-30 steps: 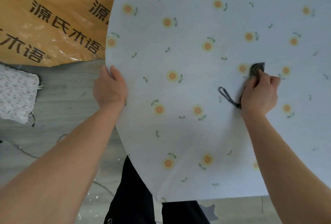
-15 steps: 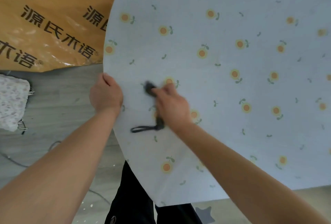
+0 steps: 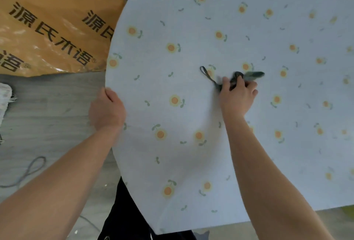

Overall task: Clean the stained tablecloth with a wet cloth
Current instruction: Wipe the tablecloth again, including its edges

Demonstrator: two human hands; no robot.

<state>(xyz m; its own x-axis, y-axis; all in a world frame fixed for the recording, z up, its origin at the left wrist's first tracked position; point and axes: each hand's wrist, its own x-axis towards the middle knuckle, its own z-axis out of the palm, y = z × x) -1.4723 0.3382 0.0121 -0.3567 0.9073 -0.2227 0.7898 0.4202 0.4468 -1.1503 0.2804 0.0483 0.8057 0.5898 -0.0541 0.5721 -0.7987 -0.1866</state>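
Observation:
A pale blue tablecloth [image 3: 191, 34] printed with small orange flowers covers the table and fills most of the view. My right hand [image 3: 237, 96] presses a dark grey wet cloth [image 3: 247, 75] flat on the tablecloth near its middle; the cloth's hanging loop [image 3: 206, 73] trails to the left of the hand. My left hand [image 3: 107, 109] grips the tablecloth's curved left edge, thumb on top. No clear stain shows on the fabric from here.
A large orange plastic-wrapped package [image 3: 51, 21] with black characters lies on the grey floor at the upper left. A white patterned rag [image 3: 4, 96] sits at the far left edge. A thin cable [image 3: 28, 170] loops on the floor. My dark trousers [image 3: 124, 218] show below the table edge.
My right hand has swept the dark cloth back to the right, from beside my left hand to the tablecloth's middle. My left hand keeps its hold on the edge.

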